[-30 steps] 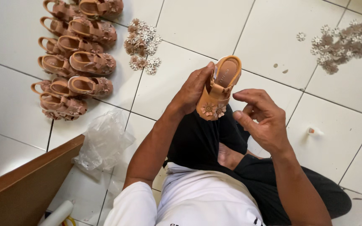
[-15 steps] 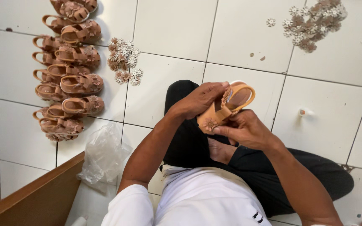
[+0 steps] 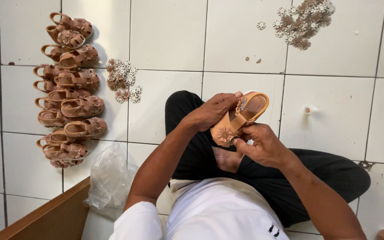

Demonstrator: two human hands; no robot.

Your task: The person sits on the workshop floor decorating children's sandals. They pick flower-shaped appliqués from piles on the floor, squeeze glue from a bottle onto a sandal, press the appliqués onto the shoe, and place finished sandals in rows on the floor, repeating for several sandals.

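The white tile floor [image 3: 165, 35] is the biggest thing here, and a person sits on it with crossed legs in black trousers [image 3: 201, 151]. Far off to the left of the fingers stands a row of tan sandals [image 3: 67, 89], with a small heap of flower trims [image 3: 123, 80] just beside it. A bigger heap of flowers [image 3: 305, 20] lies up and to the right of the fingers, well apart from them. A clear plastic bag [image 3: 110, 178] sits low on the left, next to a wooden edge [image 3: 50, 220]. In the middle, held up over the lap, is one small tan sandal [image 3: 241, 118]. The left hand [image 3: 214, 111] wraps its fingers over the top of the sandal and holds it tight. The right hand [image 3: 263, 144] holds it from below, with its fingers closed and the thumb pressing near the little flower [image 3: 224, 134] on the front strap. If the thumb pushes too hard or slips sideways, the flower could sit crooked or pop off. If the grip goes loose, the sandal could drop onto the legs.
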